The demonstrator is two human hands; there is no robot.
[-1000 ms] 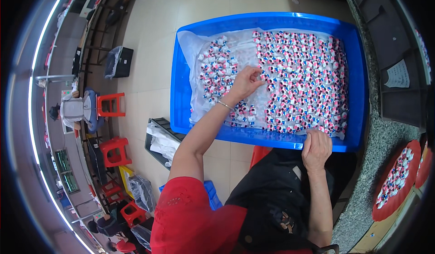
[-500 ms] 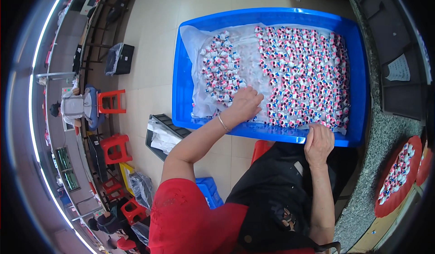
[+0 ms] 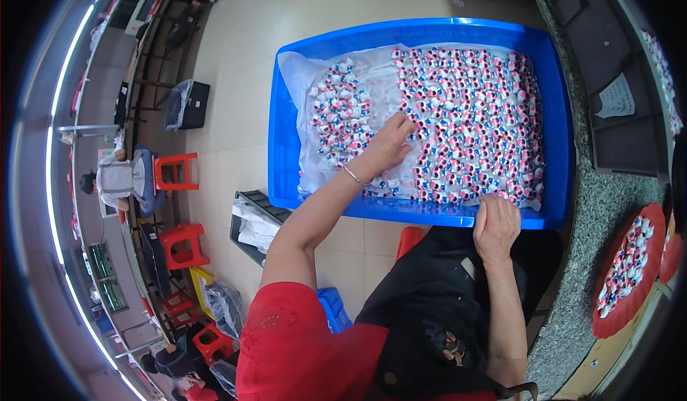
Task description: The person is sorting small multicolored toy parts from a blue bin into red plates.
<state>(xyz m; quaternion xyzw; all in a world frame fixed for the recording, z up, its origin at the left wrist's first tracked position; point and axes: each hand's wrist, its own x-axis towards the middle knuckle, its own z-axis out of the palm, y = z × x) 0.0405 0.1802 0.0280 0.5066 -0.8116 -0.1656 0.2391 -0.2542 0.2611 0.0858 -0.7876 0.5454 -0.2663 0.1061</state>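
A large blue plastic tub (image 3: 422, 213), lined with a white translucent sheet (image 3: 384, 89), lies in front of me. Packed rows of small figurines (image 3: 472, 122), white with pink, blue and dark patches, fill its right part. A looser group of figurines (image 3: 342, 114) lies at the left. Between the two groups, my left hand (image 3: 386, 145) is closed, fingertips pinched on a small figurine at the left edge of the rows; the fingers mostly cover it. My right hand (image 3: 497, 230) grips the near rim of the tub, thumb outside and fingers over the edge.
On a speckled stone counter (image 3: 572, 301) at the right stands a red tray (image 3: 597, 322) of similar figurines. Dark panels (image 3: 630, 139) stand beyond it. Leftward are a black bin (image 3: 195, 105), a dark crate (image 3: 247, 240), red stools (image 3: 182, 245) and a seated person (image 3: 118, 175) at a bench.
My left hand has moved from the loose figurines up and right to the edge of the rows. The right hand stays on the rim; the whole view has shifted slightly.
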